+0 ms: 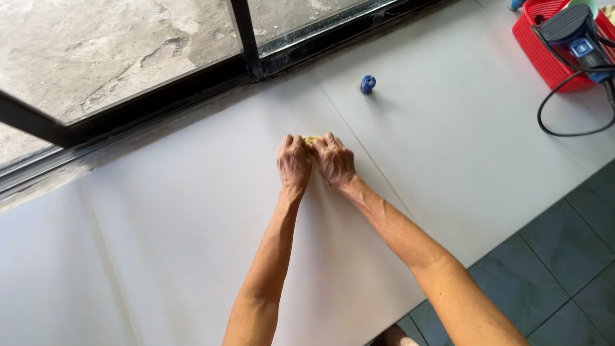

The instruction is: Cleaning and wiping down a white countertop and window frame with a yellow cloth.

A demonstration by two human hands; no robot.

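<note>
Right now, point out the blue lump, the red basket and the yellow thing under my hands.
blue lump [368, 84]: head view, middle of the lump.
red basket [537, 56]: head view, its left side wall.
yellow thing [312, 139]: head view, the bit showing between both hands' fingertips.

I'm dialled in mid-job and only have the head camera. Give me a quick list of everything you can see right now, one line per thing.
White sheets: two or more, white, laid flat edge to edge across the floor, a seam running between them.
Yellow piece: one, yellow, small, pinched between both hands on the sheet; mostly hidden.
Blue lump: one, blue, small, on the sheet beyond the hands, apart from them.
Red basket: one, red, top right corner.
Power tool: one, blue and grey, lying in the basket, black cord looping onto the sheet.
Window frame: black, along the top edge, concrete ground behind the glass.
Floor tiles: grey-green, lower right.
Left hand: one, closed on the yellow piece.
Right hand: one, closed on the yellow piece.
</note>
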